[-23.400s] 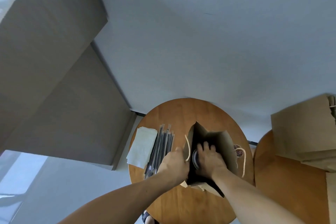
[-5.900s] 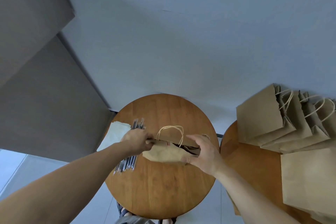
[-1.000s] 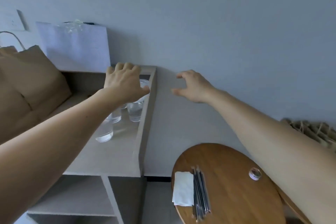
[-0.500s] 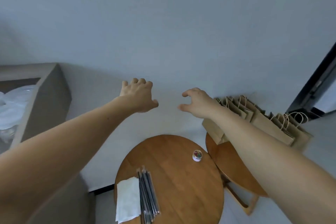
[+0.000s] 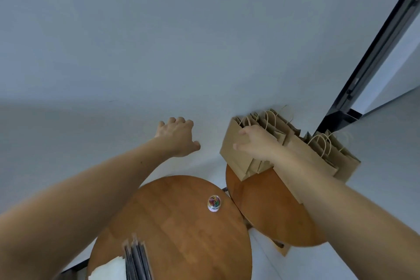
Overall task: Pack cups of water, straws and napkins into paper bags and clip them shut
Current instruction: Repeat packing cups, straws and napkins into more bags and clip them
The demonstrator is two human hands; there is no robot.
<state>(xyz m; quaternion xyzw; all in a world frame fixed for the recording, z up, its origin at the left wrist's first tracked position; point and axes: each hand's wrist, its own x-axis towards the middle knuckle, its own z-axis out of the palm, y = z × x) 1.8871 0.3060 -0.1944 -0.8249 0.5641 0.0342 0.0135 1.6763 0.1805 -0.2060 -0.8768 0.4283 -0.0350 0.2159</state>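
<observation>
Several brown paper bags (image 5: 236,152) with twine handles stand in a row on the right round table (image 5: 268,211). My right hand (image 5: 256,143) is stretched out over the nearest bag, fingers spread, touching or just in front of its side; it holds nothing. My left hand (image 5: 177,136) hangs in the air left of the bags, fingers apart and empty. On the left round table (image 5: 181,234) lie a bundle of wrapped straws (image 5: 136,259), a white napkin stack (image 5: 109,270) and a small clear tub of coloured clips (image 5: 214,203). No cups are in view.
A pale wall fills the upper part of the view. A dark door frame (image 5: 375,57) runs up at the right. The two round tables stand edge to edge, with pale floor below them.
The view has swung from the shelf with the cups to the right, and now tilts down over the tables. My right hand has reached the nearest paper bag; both hands stay empty.
</observation>
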